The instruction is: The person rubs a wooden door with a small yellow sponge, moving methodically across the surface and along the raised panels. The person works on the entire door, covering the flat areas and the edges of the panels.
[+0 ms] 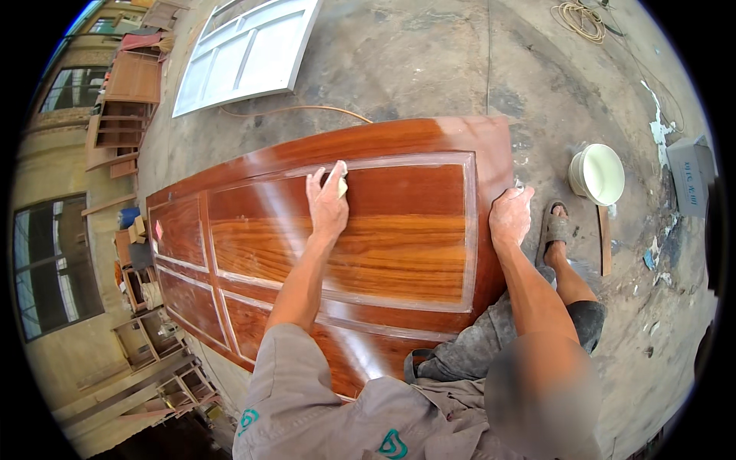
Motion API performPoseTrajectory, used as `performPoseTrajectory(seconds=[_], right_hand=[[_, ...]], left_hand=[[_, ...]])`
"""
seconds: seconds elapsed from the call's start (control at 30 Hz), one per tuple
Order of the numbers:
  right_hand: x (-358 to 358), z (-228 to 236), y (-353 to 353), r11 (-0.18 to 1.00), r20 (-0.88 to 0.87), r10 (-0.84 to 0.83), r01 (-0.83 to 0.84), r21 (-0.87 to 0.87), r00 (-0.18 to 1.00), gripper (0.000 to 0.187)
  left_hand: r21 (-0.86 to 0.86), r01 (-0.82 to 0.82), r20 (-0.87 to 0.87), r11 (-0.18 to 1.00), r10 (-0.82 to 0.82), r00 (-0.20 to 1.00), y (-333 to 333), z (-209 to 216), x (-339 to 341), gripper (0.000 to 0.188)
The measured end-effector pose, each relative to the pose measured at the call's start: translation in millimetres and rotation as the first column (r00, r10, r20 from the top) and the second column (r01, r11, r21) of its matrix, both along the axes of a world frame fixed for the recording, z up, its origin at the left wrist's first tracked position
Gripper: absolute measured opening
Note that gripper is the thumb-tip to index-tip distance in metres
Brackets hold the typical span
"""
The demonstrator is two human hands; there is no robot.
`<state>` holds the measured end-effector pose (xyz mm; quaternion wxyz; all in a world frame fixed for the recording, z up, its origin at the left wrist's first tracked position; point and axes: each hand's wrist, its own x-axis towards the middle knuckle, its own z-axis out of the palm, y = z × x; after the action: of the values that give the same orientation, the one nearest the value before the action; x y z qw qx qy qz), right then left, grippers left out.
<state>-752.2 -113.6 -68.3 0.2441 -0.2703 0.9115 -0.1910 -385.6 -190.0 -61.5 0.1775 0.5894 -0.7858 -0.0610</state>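
Note:
A large reddish-brown wooden door [330, 230] with glossy panels lies in front of me. Whitish dust runs along its raised mouldings, and its far right corner looks dull and pale. My left hand [328, 201] is on the upper part of the big panel, close to the top moulding. Its fingers are closed on a small pale yellow pad [342, 186], mostly hidden by the hand. At the door's right edge my right hand [510, 218] is curled shut. A whitish bit shows at its fingertips, too small to name. Both hands look dusty.
A white bucket [596, 175] stands on the concrete floor at right, beside a wooden strip [606, 239] and my sandalled foot [555, 224]. A white-painted panel frame [245, 54] lies beyond the door. There are a hose [307, 108], a coiled cable [579, 19], a cardboard box [688, 176] and wooden cabinets [126, 100].

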Motion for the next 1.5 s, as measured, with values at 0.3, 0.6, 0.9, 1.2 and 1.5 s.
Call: performPoseTrajectory(seconds=[0.3, 0.6, 0.9, 1.2, 1.5], right_hand=[[4.6, 2.2, -1.6, 1.000, -0.003, 0.009, -0.009, -0.026, 1.000, 0.040], [10.9, 6.4, -5.8, 1.000, 0.030, -0.009, 0.009, 0.005, 1.000, 0.039], [5.9, 2.4, -3.0, 1.000, 0.024, -0.012, 0.012, 0.005, 1.000, 0.039], [4.4, 4.2, -3.0, 0.999, 0.040, -0.034, 0.034, 0.006, 0.999, 0.040], [8.2, 3.2, -3.0, 1.000, 0.045, -0.006, 0.006, 0.000, 0.999, 0.039]], left_hand=[[-0.140, -0.170, -0.064, 0.975, 0.163, 0.985, 10.2, -23.5, -53.1, 0.044], [-0.058, -0.355, 0.026, 0.933, 0.357, 0.934, -16.3, -8.3, 66.5, 0.050], [0.000, 0.030, 0.039, 1.000, -0.030, 0.999, -18.2, 16.8, 70.1, 0.045], [0.086, 0.368, -0.047, 0.926, -0.365, 0.930, -15.5, 26.1, -44.2, 0.044], [0.059, 0.500, -0.203, 0.864, -0.480, 0.853, -6.9, 16.0, -152.9, 0.049]])
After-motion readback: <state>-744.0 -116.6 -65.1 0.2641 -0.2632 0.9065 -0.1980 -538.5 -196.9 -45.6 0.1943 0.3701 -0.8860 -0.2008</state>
